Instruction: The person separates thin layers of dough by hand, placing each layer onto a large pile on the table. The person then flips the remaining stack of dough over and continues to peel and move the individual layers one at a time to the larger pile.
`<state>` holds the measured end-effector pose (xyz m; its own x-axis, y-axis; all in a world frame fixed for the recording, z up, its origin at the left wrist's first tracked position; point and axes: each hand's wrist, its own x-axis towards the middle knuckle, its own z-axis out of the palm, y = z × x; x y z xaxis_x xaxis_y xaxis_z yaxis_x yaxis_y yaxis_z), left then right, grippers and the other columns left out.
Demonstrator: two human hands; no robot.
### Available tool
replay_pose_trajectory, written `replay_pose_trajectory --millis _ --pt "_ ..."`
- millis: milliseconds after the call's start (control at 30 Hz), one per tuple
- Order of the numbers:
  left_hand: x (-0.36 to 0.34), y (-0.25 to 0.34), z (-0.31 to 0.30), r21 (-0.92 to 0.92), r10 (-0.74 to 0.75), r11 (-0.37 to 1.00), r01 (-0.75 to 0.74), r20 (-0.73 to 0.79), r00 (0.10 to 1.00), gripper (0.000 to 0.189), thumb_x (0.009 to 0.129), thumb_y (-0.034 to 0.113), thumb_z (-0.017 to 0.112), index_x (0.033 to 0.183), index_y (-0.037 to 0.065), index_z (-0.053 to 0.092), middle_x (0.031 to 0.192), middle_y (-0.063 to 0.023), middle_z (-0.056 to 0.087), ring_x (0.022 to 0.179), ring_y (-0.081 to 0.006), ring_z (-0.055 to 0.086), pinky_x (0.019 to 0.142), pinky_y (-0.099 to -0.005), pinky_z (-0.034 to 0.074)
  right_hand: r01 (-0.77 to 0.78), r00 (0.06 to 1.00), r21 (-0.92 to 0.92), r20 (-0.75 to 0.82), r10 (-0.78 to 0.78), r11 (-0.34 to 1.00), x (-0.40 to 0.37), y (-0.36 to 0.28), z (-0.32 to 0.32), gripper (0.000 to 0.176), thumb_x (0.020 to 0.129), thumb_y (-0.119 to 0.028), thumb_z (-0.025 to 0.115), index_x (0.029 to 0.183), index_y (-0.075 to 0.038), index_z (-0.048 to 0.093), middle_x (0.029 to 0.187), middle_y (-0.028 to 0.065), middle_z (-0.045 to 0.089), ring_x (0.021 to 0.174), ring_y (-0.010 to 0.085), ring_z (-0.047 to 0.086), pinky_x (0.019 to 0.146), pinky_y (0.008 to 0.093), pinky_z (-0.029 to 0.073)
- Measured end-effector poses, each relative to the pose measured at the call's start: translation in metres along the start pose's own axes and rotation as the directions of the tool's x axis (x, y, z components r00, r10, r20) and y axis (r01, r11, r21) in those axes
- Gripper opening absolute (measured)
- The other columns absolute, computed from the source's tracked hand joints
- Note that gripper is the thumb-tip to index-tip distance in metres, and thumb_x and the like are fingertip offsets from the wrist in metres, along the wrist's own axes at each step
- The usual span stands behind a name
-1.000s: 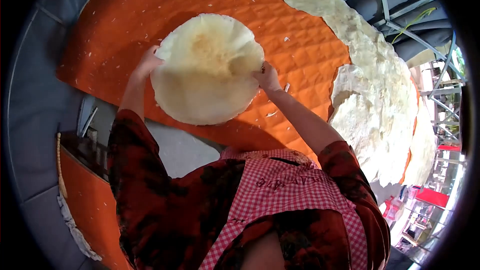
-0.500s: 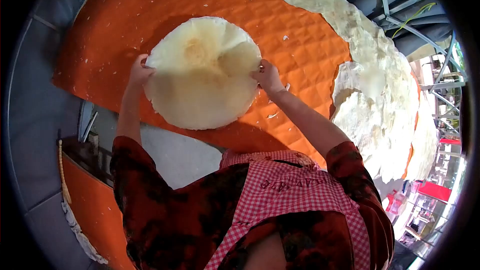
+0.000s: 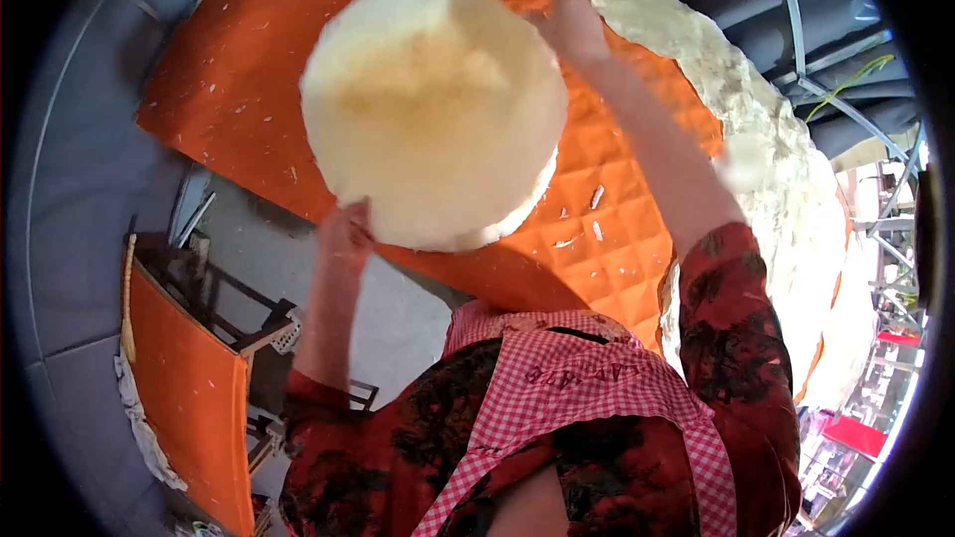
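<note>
A large, thin, pale round flatbread (image 3: 428, 119) with a browned patch is held over an orange quilted mat. At its lower left edge my left hand (image 3: 348, 226) pinches the rim. My right hand (image 3: 577, 25), blurred by motion, is by the upper right edge, its thumb and fingers apart. It appears to be off the bread, though the blur hides whether a fingertip still touches.
The orange mat (image 3: 239, 89) carries scattered pale flakes. Along its right side lie overlapping pale sheets (image 3: 776, 229). A second orange surface (image 3: 189, 388) stands at lower left, near dark wooden furniture (image 3: 249, 288). Metal bars (image 3: 791, 0) rise at upper right.
The flatbread has moved up and turned, its browned patch now broader. My left hand has shifted right and down to its lower edge. My right hand has left the right edge and moved up.
</note>
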<state>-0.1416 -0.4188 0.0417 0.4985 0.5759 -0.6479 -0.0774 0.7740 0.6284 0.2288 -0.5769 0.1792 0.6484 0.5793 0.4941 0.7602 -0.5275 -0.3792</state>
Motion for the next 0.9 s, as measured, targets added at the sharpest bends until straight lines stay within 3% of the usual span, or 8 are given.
replay_pose_trajectory --millis 100,167,233,300,467,533,733,900 --pt "-0.022 -0.027 0.021 -0.011 -0.065 0.998 0.065 0.034 0.997 0.02 0.079 0.006 0.064 0.098 0.009 0.058 0.087 -0.0026 0.062 0.079 -0.0149 0.06 0.06 -0.028 0.047 -0.084 0.967 0.166 0.253 0.04 0.983 -0.084 -0.049 0.001 0.033 0.078 -0.02 0.064 0.109 -0.009 0.059 0.095 0.0163 0.061 0.09 0.035 0.06 0.076 0.0436 0.05" --pt "-0.016 -0.035 0.018 0.008 -0.07 0.998 0.069 0.082 0.994 0.022 0.08 0.007 0.063 0.102 0.008 0.057 0.089 -0.0022 0.062 0.081 -0.0147 0.061 0.061 -0.0284 0.048 -0.237 0.784 0.107 0.608 0.125 0.966 -0.146 -0.069 -0.001 0.019 0.08 -0.027 0.06 0.085 -0.009 0.063 0.077 0.0152 0.061 0.076 0.0319 0.062 0.068 0.0416 0.05" --pt "-0.031 -0.025 0.036 -0.075 -0.002 0.997 0.007 0.064 0.998 0.023 0.081 0.007 0.063 0.104 0.006 0.056 0.094 -0.0053 0.062 0.083 -0.0182 0.062 0.067 -0.0293 0.051 -0.175 0.673 0.137 0.739 0.017 0.975 -0.186 -0.079 -0.011 0.028 0.076 -0.029 0.065 0.093 -0.007 0.062 0.089 0.0138 0.064 0.083 0.0297 0.061 0.072 0.0412 0.049" --pt "-0.03 -0.018 0.047 -0.114 0.045 0.993 -0.037 0.066 0.997 0.024 0.082 0.007 0.062 0.105 0.004 0.055 0.097 -0.0074 0.062 0.085 -0.02 0.062 0.071 -0.0304 0.053 0.227 0.902 0.153 0.34 -0.266 0.962 -0.215 -0.085 -0.009 0.044 0.071 -0.026 0.072 0.107 -0.007 0.057 0.102 0.0105 0.06 0.099 0.0284 0.057 0.079 0.0396 0.047" --pt "-0.041 0.011 0.087 -0.138 0.108 0.987 -0.088 0.147 0.983 0.025 0.082 0.006 0.062 0.106 0.003 0.055 0.101 -0.0091 0.063 0.087 -0.02 0.062 0.072 -0.031 0.054 0.457 0.884 0.016 0.099 -0.457 0.889 -0.184 -0.092 0.019 0.046 0.069 -0.009 0.063 0.114 -0.007 0.054 0.109 0.0105 0.058 0.104 0.03 0.055 0.082 0.0418 0.047" --pt "-0.017 0.027 0.083 -0.08 0.14 0.989 -0.125 0.227 0.964 0.027 0.085 0.013 0.059 0.11 0.004 0.053 0.106 -0.0106 0.061 0.094 -0.0214 0.061 0.076 -0.0341 0.053 0.36 0.865 0.091 0.34 -0.368 0.929 -0.152 -0.078 0.035 0.043 0.067 -0.002 0.057 0.109 -0.007 0.058 0.101 0.0118 0.063 0.094 0.03 0.06 0.076 0.0412 0.049" --pt "-0.086 0.031 0.078 -0.159 0.067 0.987 -0.034 0.209 0.976 0.053 0.09 0.049 0.048 0.126 0.009 0.047 0.125 -0.0131 0.05 0.112 -0.0277 0.051 0.094 -0.047 0.042 0.661 0.749 -0.054 -0.014 -0.662 0.748 -0.146 -0.09 -0.024 0.02 0.069 -0.013 0.056 0.087 -0.009 0.062 0.092 0.0048 0.06 0.086 0.0223 0.059 0.066 0.037 0.048" --pt "-0.021 -0.023 -0.002 -0.031 -0.02 0.999 0.024 0.104 0.994 0.052 0.091 0.045 0.05 0.125 0.006 0.044 0.121 -0.0128 0.051 0.109 -0.0269 0.052 0.091 -0.0433 0.044 0.575 0.804 -0.022 0.203 -0.559 0.818 -0.233 -0.036 0.042 0.023 0.073 -0.014 0.055 0.096 -0.01 0.059 0.097 0.003 0.056 0.097 0.0202 0.053 0.075 0.0373 0.044"
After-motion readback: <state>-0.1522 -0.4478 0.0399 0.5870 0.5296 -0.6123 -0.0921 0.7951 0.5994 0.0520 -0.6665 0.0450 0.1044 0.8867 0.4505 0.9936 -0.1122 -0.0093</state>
